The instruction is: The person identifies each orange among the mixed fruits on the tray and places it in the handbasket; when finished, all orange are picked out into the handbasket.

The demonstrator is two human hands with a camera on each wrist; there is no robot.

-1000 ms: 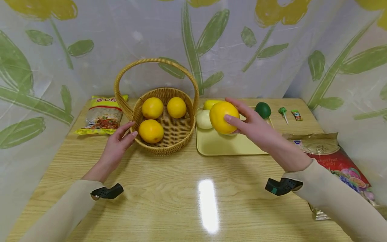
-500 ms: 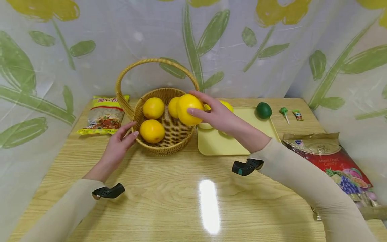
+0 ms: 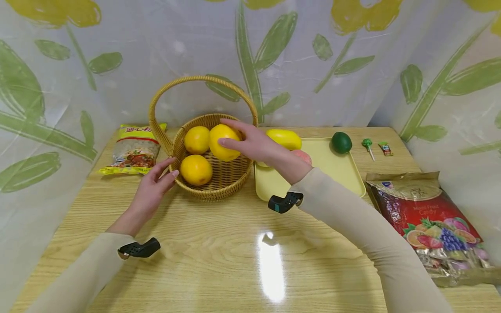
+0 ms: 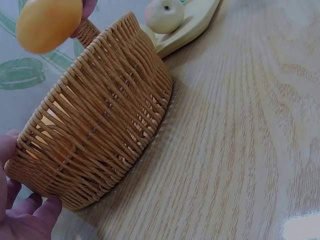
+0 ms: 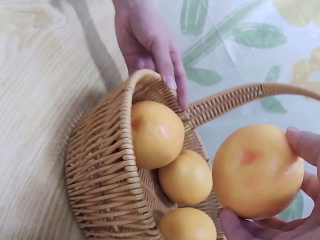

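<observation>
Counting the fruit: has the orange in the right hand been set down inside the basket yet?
No, the right hand grips the orange above the basket.

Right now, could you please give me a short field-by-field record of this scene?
Right hand: holds an orange over the basket
Left hand: fingers rest straight against the basket's outer wall
In basket: three oranges, as the right wrist view shows
Tray: right of basket, carries a yellow fruit, a pale fruit and a pinkish one
Lime: at the tray's far right corner
Left of basket: a snack bag
Right edge of table: a candy bag
</observation>
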